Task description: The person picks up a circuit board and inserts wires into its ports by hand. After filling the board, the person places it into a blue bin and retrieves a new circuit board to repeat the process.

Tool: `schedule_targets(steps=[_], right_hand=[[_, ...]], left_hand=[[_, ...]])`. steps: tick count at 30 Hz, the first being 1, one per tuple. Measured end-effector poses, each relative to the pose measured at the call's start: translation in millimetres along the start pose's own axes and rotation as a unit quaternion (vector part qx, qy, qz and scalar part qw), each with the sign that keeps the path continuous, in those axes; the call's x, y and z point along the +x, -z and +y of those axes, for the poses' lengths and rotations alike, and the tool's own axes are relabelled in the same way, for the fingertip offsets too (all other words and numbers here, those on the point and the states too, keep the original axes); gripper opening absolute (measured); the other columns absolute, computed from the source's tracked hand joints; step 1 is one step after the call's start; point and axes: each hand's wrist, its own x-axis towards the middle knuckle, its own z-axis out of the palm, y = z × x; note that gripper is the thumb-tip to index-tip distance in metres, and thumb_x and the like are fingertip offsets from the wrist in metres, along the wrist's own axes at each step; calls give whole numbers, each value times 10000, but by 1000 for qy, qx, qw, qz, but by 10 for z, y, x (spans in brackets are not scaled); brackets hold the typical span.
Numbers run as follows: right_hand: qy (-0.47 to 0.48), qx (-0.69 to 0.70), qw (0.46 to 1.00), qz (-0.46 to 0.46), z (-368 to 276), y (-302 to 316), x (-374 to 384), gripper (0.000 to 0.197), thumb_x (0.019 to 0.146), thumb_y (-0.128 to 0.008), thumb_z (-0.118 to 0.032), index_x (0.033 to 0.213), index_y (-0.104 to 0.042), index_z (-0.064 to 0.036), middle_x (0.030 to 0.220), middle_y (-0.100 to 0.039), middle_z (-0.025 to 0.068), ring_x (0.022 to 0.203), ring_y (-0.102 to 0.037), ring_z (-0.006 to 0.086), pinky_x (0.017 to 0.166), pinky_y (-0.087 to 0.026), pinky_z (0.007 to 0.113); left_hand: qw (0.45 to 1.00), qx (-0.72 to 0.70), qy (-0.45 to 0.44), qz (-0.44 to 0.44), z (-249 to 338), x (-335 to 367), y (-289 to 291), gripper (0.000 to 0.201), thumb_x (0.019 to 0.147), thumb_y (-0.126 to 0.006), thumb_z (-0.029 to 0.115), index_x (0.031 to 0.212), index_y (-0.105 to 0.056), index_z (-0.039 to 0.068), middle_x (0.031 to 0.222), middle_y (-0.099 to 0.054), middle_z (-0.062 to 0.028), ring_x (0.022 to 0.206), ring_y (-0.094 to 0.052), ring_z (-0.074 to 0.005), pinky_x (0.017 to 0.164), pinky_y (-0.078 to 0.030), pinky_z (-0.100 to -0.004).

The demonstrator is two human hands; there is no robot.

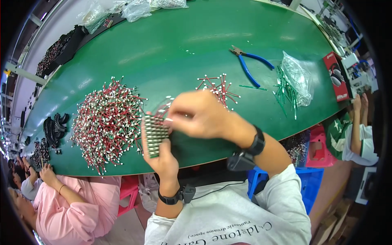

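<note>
My left hand (165,161) is closed round the edges of a green circuit board panel (154,136) set with rows of small pale and dark parts. Over the panel's upper right corner, my right hand (200,114) is blurred by motion. Its thumb and forefinger are pinched together, and a small white end shows at their tips, too smeared to name. Red and dark wires (162,108) fan out at the panel's top edge, partly hidden by this hand. Just left of the panel lies a large heap of short red-and-black cables with white connectors (107,124).
A smaller cable pile (220,87) lies beyond my right hand. Blue-handled cutting pliers (250,65) lie farther off, near green strips (286,92) and a clear plastic bag (298,77). A red box (337,77) stands at the right edge. A person in pink (77,204) sits at my left.
</note>
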Motion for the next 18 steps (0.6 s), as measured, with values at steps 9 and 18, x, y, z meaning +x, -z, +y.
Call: schedule_targets(steps=[9, 18], right_hand=[[-166, -279, 944, 47, 823, 366, -15, 100, 762, -717, -158, 844, -705, -101, 864, -575, 118, 882, -571, 303, 776, -469, 420], [-22, -156, 969, 193, 667, 240, 120, 88, 837, -617, -66, 888, -560, -21, 814, -590, 152, 802, -578, 346, 710, -469, 431]], left_hand=[[988, -138, 23, 66, 100, 40, -80, 502, 771, -402, -111, 1265, -491, -101, 1199, -583, -176, 960, -629, -232, 832, -586, -459], [981, -184, 39, 54, 77, 8, 57, 554, 775, -409, -113, 1329, -425, -135, 1306, -534, -223, 1119, -596, -328, 878, -568, -475]])
